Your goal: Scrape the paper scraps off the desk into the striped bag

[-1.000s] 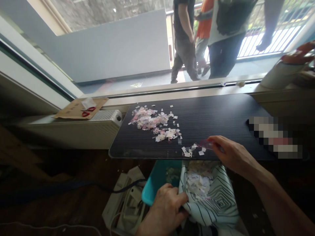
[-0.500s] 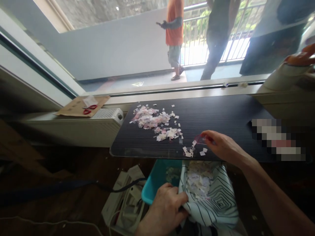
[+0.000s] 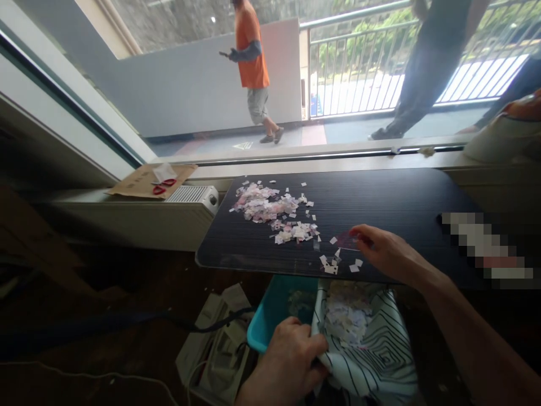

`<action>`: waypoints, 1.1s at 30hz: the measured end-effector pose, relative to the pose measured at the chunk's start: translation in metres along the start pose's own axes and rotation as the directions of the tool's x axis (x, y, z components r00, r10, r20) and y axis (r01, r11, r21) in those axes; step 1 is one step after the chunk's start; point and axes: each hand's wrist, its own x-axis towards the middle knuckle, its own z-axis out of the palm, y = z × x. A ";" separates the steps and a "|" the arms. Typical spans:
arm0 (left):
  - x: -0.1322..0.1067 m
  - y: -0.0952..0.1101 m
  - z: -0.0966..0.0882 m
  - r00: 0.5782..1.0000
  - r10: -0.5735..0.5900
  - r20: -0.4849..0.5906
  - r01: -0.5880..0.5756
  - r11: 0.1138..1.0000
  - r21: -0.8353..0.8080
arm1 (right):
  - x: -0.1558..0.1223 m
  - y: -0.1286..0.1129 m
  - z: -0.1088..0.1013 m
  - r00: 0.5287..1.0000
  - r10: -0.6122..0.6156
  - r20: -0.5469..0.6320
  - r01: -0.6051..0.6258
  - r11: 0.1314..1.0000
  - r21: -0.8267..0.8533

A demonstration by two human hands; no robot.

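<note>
Right hand has shifted in from the near edge of the tabletop and now sits just behind the loose scraps; person in orange outside has walked leftward along the window. Right hand pinches a pink card between thumb and fingers, low over the tabletop, contact unclear. Scrap pile lies farther back and left, apart from the card. Left hand below the tabletop edge, closed on the rim of a striped cloth holding more scraps; teal bin just beside, partly covered by the cloth. Radiator and cardboard with red scissors off left. Pixelated patch hides the tabletop's right end; floor clutter by the bin too dark to make out
</note>
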 end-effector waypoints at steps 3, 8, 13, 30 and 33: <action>0.002 -0.001 -0.001 1.000 -0.004 0.016 0.004 1.000 -0.003 | -0.006 0.003 0.003 1.000 0.000 0.021 0.000 1.000 -0.015; 0.004 -0.005 0.002 1.000 0.015 0.014 -0.015 0.999 -0.029 | -0.008 0.006 0.000 0.998 0.061 -0.018 -0.062 0.995 -0.078; 0.004 -0.011 0.011 0.999 0.034 0.008 -0.034 0.999 0.014 | 0.006 -0.002 0.004 1.000 0.010 -0.012 -0.011 0.999 -0.043; 0.004 -0.029 0.048 0.977 0.098 -0.192 -0.084 0.993 0.081 | 0.003 -0.003 0.008 1.000 0.007 0.000 -0.007 1.000 -0.014; 0.005 -0.028 0.051 0.965 0.100 -0.244 -0.088 0.994 0.060 | -0.001 -0.001 0.008 1.000 0.010 0.008 -0.010 1.000 -0.004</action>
